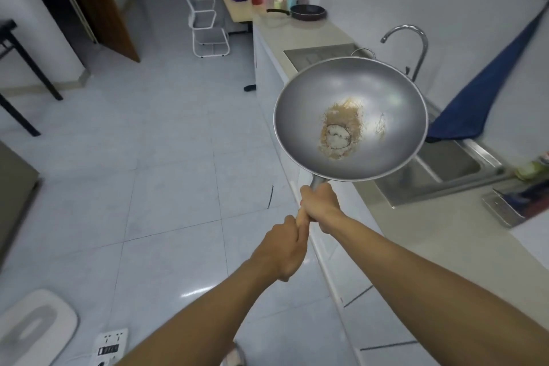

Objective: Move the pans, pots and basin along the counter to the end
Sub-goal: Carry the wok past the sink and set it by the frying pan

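Gripping your round, smooth grey metal wok (350, 119), crusty tan centre, both fists, left hand (280, 249), right hand (320, 205), wrapped tight round its handle, near the steel sink (439, 175)

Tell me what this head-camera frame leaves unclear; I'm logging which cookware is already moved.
- Sink: the wok, held by the left hand and right hand, and a blue cloth cover most of the basin.
- Items behind the black frying pan: too small and blurred to identify.
- Objects at the right edge: blurred, cut off.
- Near counter stretch: out of frame.
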`<action>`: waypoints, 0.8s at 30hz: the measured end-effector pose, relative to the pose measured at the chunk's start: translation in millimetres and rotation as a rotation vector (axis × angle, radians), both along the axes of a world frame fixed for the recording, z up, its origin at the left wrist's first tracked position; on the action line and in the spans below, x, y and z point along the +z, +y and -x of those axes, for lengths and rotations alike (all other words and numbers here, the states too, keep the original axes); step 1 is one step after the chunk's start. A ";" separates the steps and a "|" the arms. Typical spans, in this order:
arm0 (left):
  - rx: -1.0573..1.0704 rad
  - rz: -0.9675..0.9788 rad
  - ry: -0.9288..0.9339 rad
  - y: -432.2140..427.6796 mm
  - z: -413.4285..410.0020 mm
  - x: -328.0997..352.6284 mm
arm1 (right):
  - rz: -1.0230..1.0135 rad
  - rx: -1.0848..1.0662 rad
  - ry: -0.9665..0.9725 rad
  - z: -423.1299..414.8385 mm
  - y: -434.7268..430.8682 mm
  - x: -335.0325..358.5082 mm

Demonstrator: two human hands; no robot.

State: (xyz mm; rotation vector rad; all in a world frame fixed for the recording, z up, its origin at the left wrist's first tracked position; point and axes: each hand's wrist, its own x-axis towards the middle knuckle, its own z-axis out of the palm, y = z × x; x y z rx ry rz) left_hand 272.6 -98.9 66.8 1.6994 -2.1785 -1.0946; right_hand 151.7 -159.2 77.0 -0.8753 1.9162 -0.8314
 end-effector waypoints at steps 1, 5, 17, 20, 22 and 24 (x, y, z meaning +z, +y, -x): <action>0.007 -0.002 0.007 -15.7 -2.2 0.6 | -0.002 0.009 -0.001 -2.5 -16.6 -0.8; 0.009 0.002 0.009 -82.3 -14.7 -0.8 | 0.013 0.011 0.005 -15.3 -83.0 -1.9; -0.080 0.030 -0.018 -273.8 -58.3 8.2 | 0.031 -0.051 0.010 -50.7 -260.9 7.8; -0.086 0.047 -0.004 -317.8 -56.8 4.7 | 0.023 -0.052 -0.001 -48.2 -305.2 6.6; -0.092 0.050 -0.001 -350.2 -53.3 4.4 | 0.023 -0.044 -0.001 -43.8 -337.6 4.7; -0.093 0.053 -0.013 -386.2 -48.0 1.8 | 0.024 -0.038 0.002 -38.2 -373.1 2.8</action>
